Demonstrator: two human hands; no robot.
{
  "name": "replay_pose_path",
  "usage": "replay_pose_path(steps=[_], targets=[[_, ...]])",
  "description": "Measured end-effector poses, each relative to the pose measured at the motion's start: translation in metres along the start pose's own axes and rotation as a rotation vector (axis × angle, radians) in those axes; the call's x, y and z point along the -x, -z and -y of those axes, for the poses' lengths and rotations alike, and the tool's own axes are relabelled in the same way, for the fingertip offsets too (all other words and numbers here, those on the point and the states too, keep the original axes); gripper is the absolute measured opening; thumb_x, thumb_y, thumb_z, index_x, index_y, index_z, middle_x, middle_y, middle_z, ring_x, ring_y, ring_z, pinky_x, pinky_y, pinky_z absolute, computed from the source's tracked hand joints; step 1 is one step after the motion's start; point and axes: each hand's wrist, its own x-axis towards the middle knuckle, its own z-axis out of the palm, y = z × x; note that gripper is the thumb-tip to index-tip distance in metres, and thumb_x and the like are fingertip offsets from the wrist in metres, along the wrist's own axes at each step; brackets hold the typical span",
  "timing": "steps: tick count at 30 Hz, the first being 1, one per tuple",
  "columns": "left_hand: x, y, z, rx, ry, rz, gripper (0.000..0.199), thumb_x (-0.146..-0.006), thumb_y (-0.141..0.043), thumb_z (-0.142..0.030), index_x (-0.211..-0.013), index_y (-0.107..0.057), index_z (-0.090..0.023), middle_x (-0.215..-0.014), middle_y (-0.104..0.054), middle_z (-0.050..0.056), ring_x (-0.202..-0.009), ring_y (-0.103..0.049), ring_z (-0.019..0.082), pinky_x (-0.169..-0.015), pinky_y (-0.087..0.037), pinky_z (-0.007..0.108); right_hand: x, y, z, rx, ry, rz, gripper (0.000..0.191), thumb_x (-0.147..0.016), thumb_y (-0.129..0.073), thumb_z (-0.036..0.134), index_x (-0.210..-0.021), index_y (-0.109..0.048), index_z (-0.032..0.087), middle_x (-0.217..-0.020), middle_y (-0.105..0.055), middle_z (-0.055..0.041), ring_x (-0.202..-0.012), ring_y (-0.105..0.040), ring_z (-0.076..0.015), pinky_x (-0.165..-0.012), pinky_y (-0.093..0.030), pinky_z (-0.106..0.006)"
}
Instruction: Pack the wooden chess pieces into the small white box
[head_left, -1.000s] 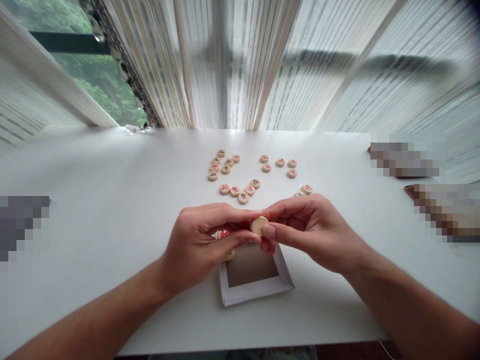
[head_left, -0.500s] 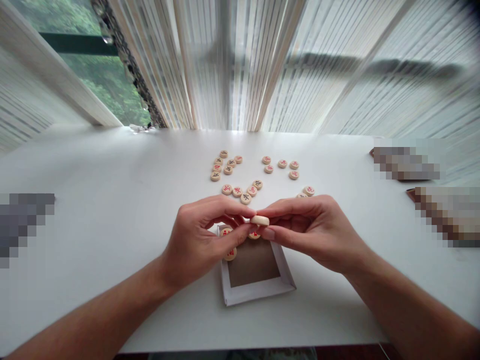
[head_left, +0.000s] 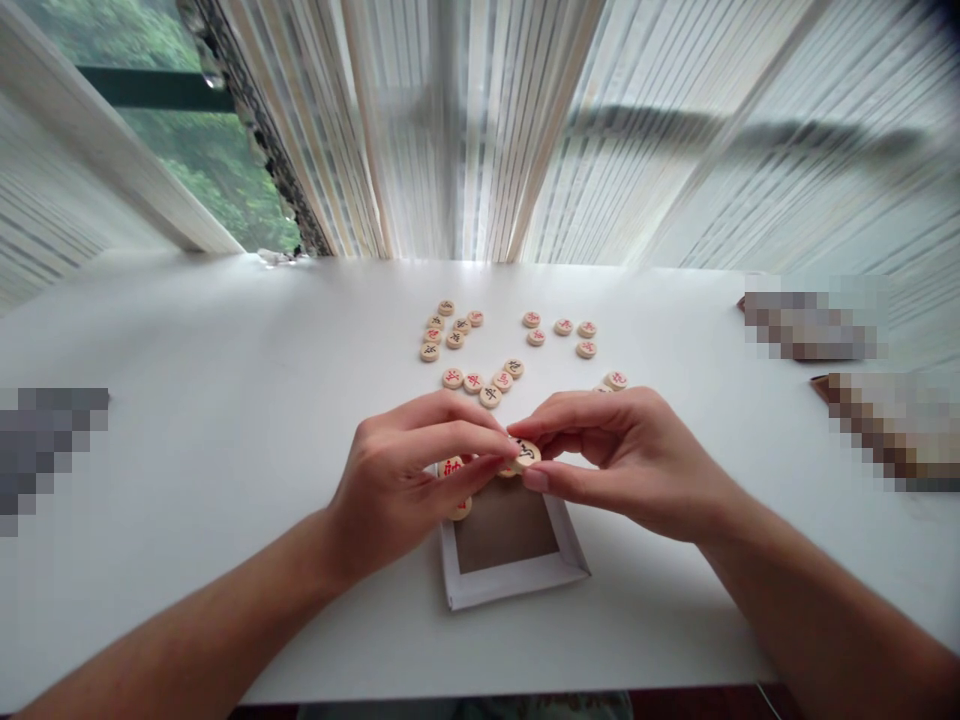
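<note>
Between my two hands is a round wooden piece (head_left: 528,453) with a black character on its face, tilted toward the camera. My left hand (head_left: 420,455) pinches its left side, and my right hand (head_left: 619,450) grips its right side between thumb and index finger. Below them lies a shallow white box (head_left: 517,577) with a brown inside. Red-marked pieces (head_left: 452,468) sit at its left side, partly behind my left fingers. Another piece in the box is mostly hidden under the held one.
Beyond my hands, several loose pieces lie on the white table (head_left: 300,330), among them a black-marked one (head_left: 490,396) and a red-marked one (head_left: 586,350). Blurred objects stand at the left edge and the right (head_left: 892,430). Striped curtains hang behind.
The held piece has turned from edge-on to showing its black-marked face, and sits slightly lower. My left fingers have shifted over its left side.
</note>
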Motion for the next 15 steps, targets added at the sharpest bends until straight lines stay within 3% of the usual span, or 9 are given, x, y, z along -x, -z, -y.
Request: replay_pose_path(steps=[8,15], targets=[[-0.0001,-0.002,0.0,-0.014,-0.014,0.061,0.022,-0.089,-0.073,0.0,-0.098,-0.081,-0.018,-0.095,-0.079,0.006,-0.083,-0.076,0.015,-0.077,-0.062,0.024,0.0007,0.0017,0.0067,0.299,0.056,0.008,0.014,-0.084,-0.086,0.019,-0.098,-0.084,0.016,-0.084,-0.077,-0.0031,-0.074,-0.065,-0.0151,-0.069,-0.056,-0.026],[0.001,-0.0031,0.0086,0.075,0.286,-0.074,0.025,-0.09,-0.068,-0.001,-0.101,-0.081,-0.019,-0.096,-0.079,0.004,-0.091,-0.075,0.017,-0.081,-0.061,0.027,0.0044,-0.001,0.0048,0.644,0.206,0.015,0.013,-0.085,-0.083,0.016,-0.097,-0.08,0.017,-0.085,-0.075,0.0,-0.073,-0.062,-0.0118,-0.071,-0.05,-0.023]])
